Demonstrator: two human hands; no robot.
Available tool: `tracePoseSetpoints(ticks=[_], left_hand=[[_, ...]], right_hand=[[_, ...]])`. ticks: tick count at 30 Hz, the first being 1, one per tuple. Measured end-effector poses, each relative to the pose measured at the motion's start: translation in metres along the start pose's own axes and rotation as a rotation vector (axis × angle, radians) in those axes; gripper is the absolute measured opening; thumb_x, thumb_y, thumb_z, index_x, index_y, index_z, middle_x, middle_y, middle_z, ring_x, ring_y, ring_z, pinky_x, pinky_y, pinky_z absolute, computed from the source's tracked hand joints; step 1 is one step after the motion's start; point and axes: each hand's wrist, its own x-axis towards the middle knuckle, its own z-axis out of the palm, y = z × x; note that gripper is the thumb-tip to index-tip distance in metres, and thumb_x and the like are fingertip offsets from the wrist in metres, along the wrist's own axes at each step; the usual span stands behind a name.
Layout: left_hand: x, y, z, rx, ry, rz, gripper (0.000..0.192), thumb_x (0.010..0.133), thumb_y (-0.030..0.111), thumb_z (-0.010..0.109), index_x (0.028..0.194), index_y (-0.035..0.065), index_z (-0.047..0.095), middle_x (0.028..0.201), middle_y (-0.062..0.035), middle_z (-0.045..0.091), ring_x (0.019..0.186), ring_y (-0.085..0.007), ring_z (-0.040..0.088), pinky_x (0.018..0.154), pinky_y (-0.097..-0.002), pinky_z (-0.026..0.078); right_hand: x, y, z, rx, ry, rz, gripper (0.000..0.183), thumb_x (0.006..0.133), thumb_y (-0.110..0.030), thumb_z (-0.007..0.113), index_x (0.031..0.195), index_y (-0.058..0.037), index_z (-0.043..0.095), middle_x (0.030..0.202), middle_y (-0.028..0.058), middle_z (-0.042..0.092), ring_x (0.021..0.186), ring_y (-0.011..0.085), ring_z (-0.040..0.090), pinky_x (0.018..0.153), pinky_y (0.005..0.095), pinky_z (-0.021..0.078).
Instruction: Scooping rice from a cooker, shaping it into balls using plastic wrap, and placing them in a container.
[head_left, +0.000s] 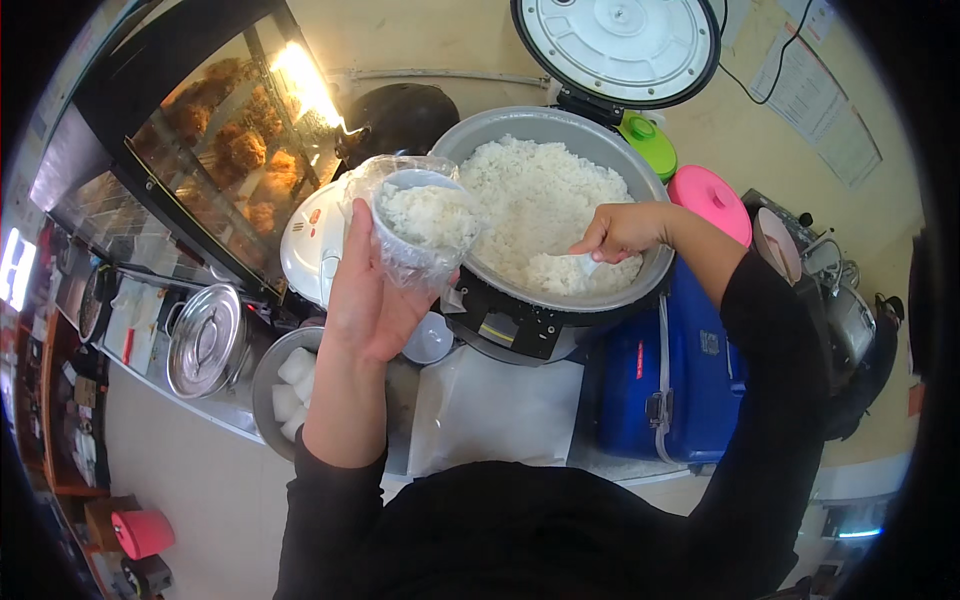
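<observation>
In my left hand (375, 292) is a small cup (382, 217) lined with a clear plastic bag (411, 274). Cooked rice (427, 214) fills the cup to about its rim. My right hand (622, 232) grips a white rice paddle (585, 262), its blade partly covered by rice. The paddle is inside a large rice cooker (555, 120), over the near right part of its bed of rice (532, 187). The cooker's round lid (619, 49) stands raised at the back. My left hand is just left of the cooker's rim.
A lit glass case (225, 150) with fried food stands left, beside a white rice cooker (307, 240). Nearer are a lidded steel pot (206, 341) and a bowl (270, 420) of wrapped white portions. White sheets (495, 412) lie before the cooker; a blue cooler box (675, 375) stands right.
</observation>
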Motion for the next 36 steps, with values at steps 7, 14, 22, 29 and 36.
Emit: tracePoseSetpoints(ticks=[7,14,22,29,36], left_hand=[[0.017,-0.011,0.018,0.161,0.06,-0.063,0.058,0.098,0.049,0.032,0.136,0.0052,0.038,0.132,-0.0133,0.05,0.119,-0.0267,0.05,0.1,-0.041,0.041],[0.029,-0.042,0.036,0.154,0.008,-0.178,0.06,0.099,0.05,0.028,0.139,0.0068,0.034,0.135,-0.0114,0.047,0.122,-0.0255,0.048,0.102,-0.0397,0.04],[0.03,-0.059,0.057,0.163,-0.009,-0.169,0.065,0.097,0.057,0.022,0.139,0.0084,0.032,0.136,-0.0108,0.045,0.124,-0.0236,0.046,0.104,-0.0389,0.04],[0.034,-0.06,0.055,0.398,0.01,-0.134,0.057,0.099,0.049,0.026,0.138,0.0071,0.034,0.133,-0.0119,0.048,0.12,-0.0254,0.05,0.099,-0.0413,0.044],[0.035,-0.062,0.048,0.428,0.06,-0.077,0.055,0.1,0.046,0.028,0.14,0.0073,0.03,0.136,-0.0122,0.045,0.124,-0.0267,0.047,0.101,-0.0446,0.041]], right_hand=[[-0.025,0.019,-0.003,0.24,0.127,0.02,0.03,0.087,-0.001,0.056,0.115,-0.0045,0.065,0.06,-0.0018,0.049,0.048,0.0045,0.036,0.043,0.022,0.0268],[-0.068,-0.023,0.013,0.195,0.688,-0.269,0.036,0.088,-0.002,0.054,0.123,-0.0079,0.059,0.069,0.0014,0.056,0.055,0.0087,0.047,0.049,0.0256,0.0387],[-0.065,-0.036,0.096,-0.76,1.047,-0.39,0.067,0.073,0.003,0.052,0.136,-0.0201,0.048,0.086,0.0082,0.051,0.079,0.0269,0.058,0.067,0.0369,0.0483],[-0.065,-0.034,0.095,-0.862,1.052,-0.425,0.068,0.07,0.01,0.05,0.131,-0.02,0.054,0.085,0.0074,0.053,0.073,0.026,0.058,0.062,0.0341,0.0488],[-0.059,-0.024,0.069,0.268,0.934,-0.283,0.052,0.085,0.0,0.043,0.134,-0.0146,0.05,0.071,0.0036,0.054,0.064,0.0116,0.05,0.063,0.0279,0.0441]])
